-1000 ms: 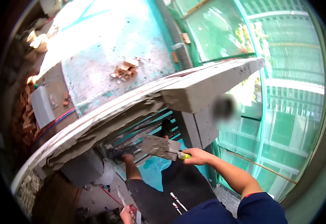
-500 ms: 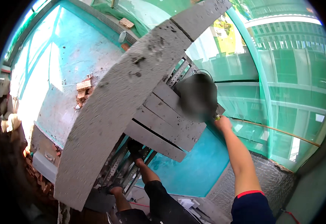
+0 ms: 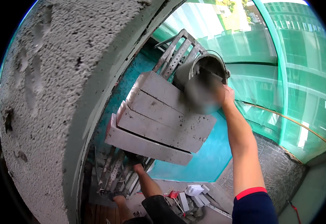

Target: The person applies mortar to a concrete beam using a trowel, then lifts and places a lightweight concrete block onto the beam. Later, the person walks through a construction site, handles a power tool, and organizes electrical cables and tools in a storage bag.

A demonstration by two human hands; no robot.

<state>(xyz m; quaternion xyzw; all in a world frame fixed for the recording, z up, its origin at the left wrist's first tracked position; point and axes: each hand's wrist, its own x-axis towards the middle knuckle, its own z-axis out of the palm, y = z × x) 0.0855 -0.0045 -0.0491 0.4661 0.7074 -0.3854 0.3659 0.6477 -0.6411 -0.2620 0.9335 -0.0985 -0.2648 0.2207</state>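
My right hand (image 3: 228, 95) is closed on a grey, roundish tool (image 3: 202, 93), smeared by motion, so its exact kind does not show. The tool passes right in front of a grey bucket (image 3: 182, 74), whose wire handle stands up at the far side. Wet-looking dark grey mortar coats the bucket's inside (image 3: 212, 63). Several pale grey building blocks (image 3: 159, 112) lie side by side just left of the hand, on a perforated metal scaffold (image 3: 178, 56). My left hand is out of view.
A rough grey block wall (image 3: 58, 93) rises close on the left. Green netting (image 3: 304, 97) hangs at the right, with a thin pole (image 3: 289, 117) across it. Below lie turquoise sheeting (image 3: 192, 164) and block offcuts (image 3: 198, 199). My feet stand on the scaffold bars.
The view has swung and come nearer the wall, which now fills the left side. The tool has shifted toward me off the bucket, so the bucket's inside now shows.
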